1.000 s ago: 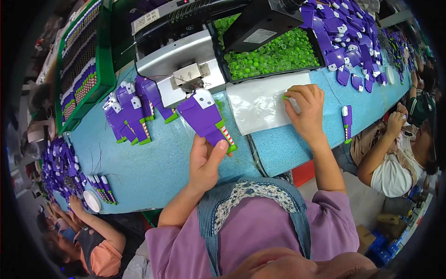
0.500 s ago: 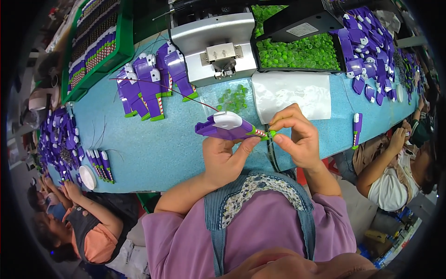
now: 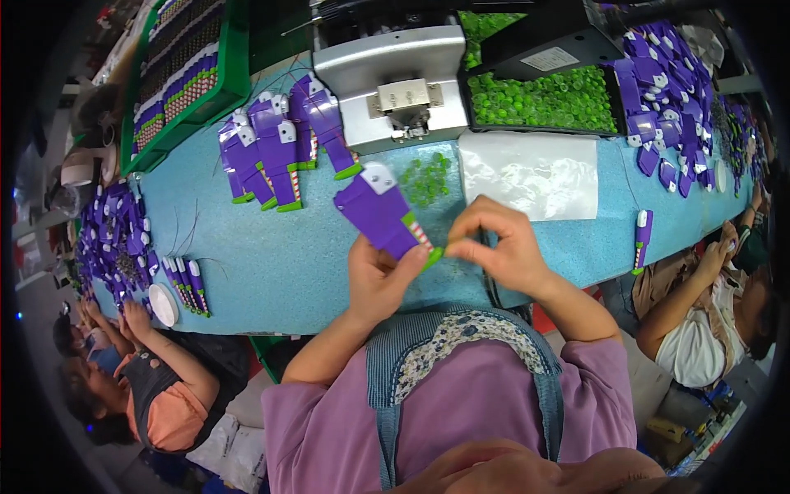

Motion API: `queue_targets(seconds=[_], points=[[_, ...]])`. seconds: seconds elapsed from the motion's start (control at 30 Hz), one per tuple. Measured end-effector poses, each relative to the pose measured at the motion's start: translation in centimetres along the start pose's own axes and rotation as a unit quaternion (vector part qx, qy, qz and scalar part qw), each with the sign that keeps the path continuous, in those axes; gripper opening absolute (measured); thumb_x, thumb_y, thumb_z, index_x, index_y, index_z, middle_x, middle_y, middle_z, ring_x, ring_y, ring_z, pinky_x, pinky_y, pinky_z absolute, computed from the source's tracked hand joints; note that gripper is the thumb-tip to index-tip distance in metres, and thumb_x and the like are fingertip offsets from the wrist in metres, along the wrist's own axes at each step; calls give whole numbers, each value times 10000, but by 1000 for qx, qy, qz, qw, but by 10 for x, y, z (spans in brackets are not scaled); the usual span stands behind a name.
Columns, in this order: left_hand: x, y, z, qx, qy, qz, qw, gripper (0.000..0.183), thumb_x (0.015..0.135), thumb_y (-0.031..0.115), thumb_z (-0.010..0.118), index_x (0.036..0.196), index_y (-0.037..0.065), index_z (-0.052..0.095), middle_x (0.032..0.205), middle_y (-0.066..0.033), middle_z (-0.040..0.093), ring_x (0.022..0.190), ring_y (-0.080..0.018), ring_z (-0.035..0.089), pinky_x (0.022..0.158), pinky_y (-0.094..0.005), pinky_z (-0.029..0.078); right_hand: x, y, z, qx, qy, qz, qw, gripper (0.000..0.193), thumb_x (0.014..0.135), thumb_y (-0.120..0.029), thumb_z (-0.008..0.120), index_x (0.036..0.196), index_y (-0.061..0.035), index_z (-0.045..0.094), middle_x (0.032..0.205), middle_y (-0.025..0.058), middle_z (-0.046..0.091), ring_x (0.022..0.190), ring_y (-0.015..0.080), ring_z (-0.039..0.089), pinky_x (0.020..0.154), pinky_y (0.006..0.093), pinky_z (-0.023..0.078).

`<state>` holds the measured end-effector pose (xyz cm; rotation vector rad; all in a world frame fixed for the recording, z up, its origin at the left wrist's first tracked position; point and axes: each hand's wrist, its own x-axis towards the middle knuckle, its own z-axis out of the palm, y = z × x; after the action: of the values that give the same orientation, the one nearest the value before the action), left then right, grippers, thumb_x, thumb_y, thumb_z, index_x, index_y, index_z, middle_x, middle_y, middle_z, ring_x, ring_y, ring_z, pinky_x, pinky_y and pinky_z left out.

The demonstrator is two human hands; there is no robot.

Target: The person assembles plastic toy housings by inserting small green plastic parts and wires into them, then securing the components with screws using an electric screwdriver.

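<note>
Left hand [image 3: 377,278] grips a purple piece [image 3: 370,216]; right hand [image 3: 504,249] pinches beside its green end [image 3: 433,258], on what I can't tell. Apparently fitting; next calls for steady alignment.

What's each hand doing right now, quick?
Left hand: closed, holding a purple piece.
Right hand: pinched closed at the piece's green end; whether it holds anything cannot be told.
</note>
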<state>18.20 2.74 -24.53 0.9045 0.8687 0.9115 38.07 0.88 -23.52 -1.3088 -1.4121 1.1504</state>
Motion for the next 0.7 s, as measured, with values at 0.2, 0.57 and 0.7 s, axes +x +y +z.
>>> queue_targets(seconds=[0.2,0.57,0.7], points=[[14,38,-73,-79,120,80,986,157,863,36,504,1017,14,480,718,-87,517,580,-167,495,527,-326,455,31,27,6,-200,55,-144,968,153,708,46,672,843,-21,645,872,93,619,799,278,577,672,358,482],[60,47,-106,480,317,99,812,370,648,103,831,846,11,533,657,-51,571,573,-118,528,530,-282,429,30,10,8,-192,56,-92,976,135,735,38,675,860,-7,652,880,97,627,801,273,618,714,344,500],[48,47,-74,145,193,76,968,188,815,51,689,981,-1,618,839,-55,663,692,-94,575,634,-225,462,18,8,0,-19,45,-76,996,185,741,38,671,917,-18,684,944,106,664,860,231,648,760,305,508]])
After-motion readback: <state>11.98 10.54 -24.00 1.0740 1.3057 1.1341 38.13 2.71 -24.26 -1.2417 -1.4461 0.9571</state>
